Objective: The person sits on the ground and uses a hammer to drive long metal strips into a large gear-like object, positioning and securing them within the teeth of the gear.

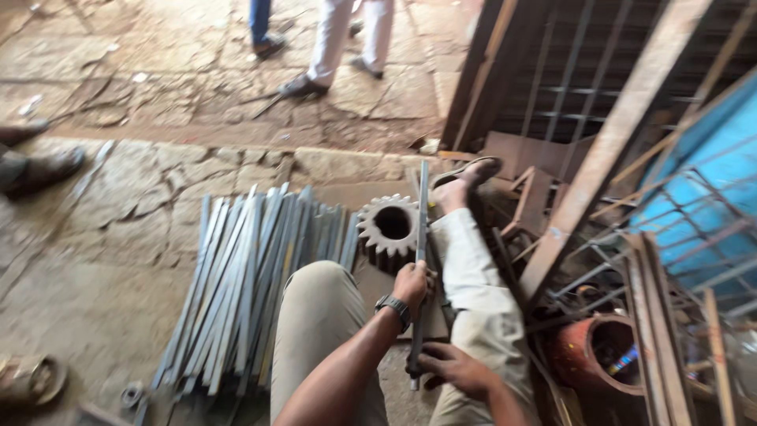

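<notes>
Both of my hands hold a long thin dark metal bar (422, 213) that runs from my lap out over my right leg. My left hand (412, 287), with a dark wristwatch, grips the bar near its middle. Near the bar's close end, my right hand (451, 368) closes around it. A large rusty toothed gear (389, 229) stands on edge just left of the bar, between my knees. Left of my left knee, a pile of several flat grey metal strips (240, 284) lies on the stone floor.
My legs in beige trousers stretch forward, the right foot in a sandal (467, 175). Rusty angle irons (615, 134), a metal grille over a blue panel (710, 181) and a rusty round pot (599, 355) crowd the right. Other people's legs (339, 47) stand at the top; a shoe (39, 167) sits left.
</notes>
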